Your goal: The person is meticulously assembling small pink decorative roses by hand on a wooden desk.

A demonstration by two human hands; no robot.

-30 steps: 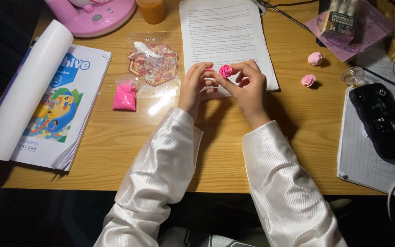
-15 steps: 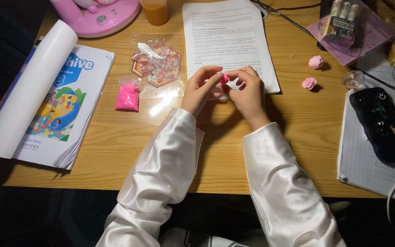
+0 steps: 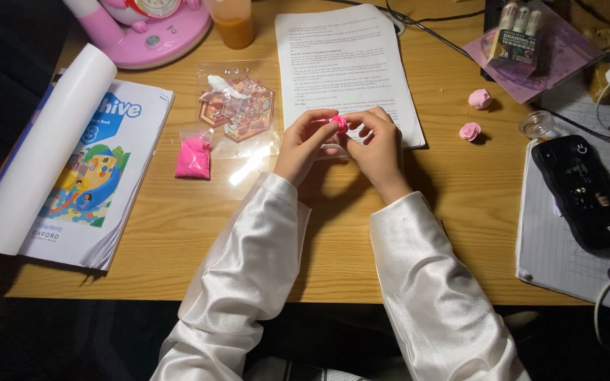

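Note:
Both my hands meet over the wooden desk (image 3: 178, 233), just in front of a stack of printed paper (image 3: 347, 70). Between their fingertips sits a small pink clay rose (image 3: 339, 123). My left hand (image 3: 305, 144) pinches it from the left and my right hand (image 3: 375, 144) grips it from the right. Two finished pink clay roses (image 3: 479, 99) (image 3: 469, 131) lie on the desk to the right. A small bag of pink clay (image 3: 193, 156) lies to the left of my hands, beside a clear packet with a printed card (image 3: 238, 106).
An open workbook with a curled page (image 3: 72, 169) covers the left side. A pink lamp base (image 3: 150, 28) and an orange cup (image 3: 233, 25) stand at the back. A black phone (image 3: 582, 190) lies on a notebook (image 3: 566, 261) at right, with cables and a marker pack (image 3: 520, 32).
My hands have closed in around the pink rose, fingers now tighter together, and the view has shifted slightly so the desk sits lower in frame.

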